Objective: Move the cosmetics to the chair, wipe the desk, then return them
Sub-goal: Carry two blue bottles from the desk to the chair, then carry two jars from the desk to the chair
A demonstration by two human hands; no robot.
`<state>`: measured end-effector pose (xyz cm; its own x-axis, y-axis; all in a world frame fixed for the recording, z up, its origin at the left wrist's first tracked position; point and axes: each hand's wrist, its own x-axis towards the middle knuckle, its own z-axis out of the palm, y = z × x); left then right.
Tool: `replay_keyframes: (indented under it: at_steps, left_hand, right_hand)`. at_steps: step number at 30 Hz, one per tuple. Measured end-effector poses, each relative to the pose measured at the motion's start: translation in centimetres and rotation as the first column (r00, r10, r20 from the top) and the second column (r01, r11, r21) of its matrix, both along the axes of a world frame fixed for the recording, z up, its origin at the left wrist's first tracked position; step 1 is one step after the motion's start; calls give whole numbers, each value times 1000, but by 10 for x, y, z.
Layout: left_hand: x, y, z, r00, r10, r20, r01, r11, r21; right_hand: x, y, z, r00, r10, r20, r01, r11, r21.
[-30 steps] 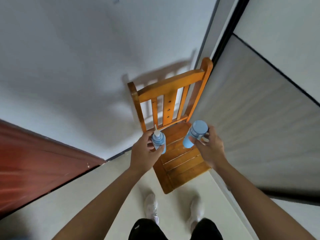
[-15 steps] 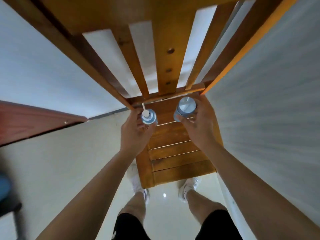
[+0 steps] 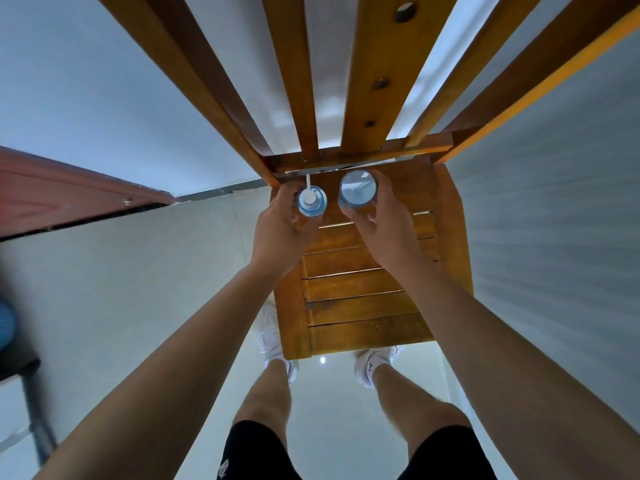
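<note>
Both bottles sit lower and further back than half a second ago, now over the rear of the chair seat (image 3: 363, 306), by the backrest. Left grip (image 3: 277, 230) is clamped round the pump bottle (image 3: 311, 202), right grip (image 3: 388, 233) round the capped bottle (image 3: 357, 188). Can't tell if the bases touch the slats. Step: moving cosmetics to the chair. Next, probably: seat both upright, then let go.

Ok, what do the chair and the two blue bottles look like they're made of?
Chair: wood, orange-brown, glossy varnish; grain and slat gaps show. Pump bottle in the left hand: apparently blue plastic, white pump head. Capped bottle in the right hand: blue, probably plastic, with a shiny cap that reflects light; glass cannot be excluded.
</note>
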<state>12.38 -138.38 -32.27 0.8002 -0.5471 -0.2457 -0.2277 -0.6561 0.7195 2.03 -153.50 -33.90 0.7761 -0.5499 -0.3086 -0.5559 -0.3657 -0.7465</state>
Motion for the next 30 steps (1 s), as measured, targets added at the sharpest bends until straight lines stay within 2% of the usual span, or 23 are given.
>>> replay_keyframes:
  at_steps: [3,5,8,11,14,17,20,22,25,30]
  left_hand:
    - [-4,4,14,999,-37,13,36,999,39]
    - [-8,12,34,997,-17,70,13,999,51]
    - [-11,31,87,963,9,268,-15,1000,18]
    - [-1,43,159,888,26,459,-11,999,-35]
    - [12,52,255,808,58,587,-28,998,-60]
    - [20,66,345,724,130,678,-112,991,-70]
    - [14,98,415,583,177,793,-202,977,-70]
    - [-5,131,448,512,218,831,-322,945,-49]
    - [-58,185,476,476,372,797,-529,845,-78]
    - [-172,295,512,355,427,831,-776,630,7]
  right_hand:
    - [-8,6,12,999,25,-49,-27,998,-49]
    - [-20,10,31,996,9,-87,-22,988,-155]
    - [-27,14,91,999,-5,51,25,913,-408]
    - [-17,11,168,976,35,213,90,833,-547]
    - [-3,5,254,920,173,352,112,744,-658]
    - [18,0,328,862,278,424,135,679,-721]
    - [37,5,389,804,387,451,104,655,-748]
    - [49,19,421,735,499,458,45,639,-768]
    - [60,64,454,635,625,455,-50,621,-783]
    - [49,185,498,359,771,525,-235,619,-749]
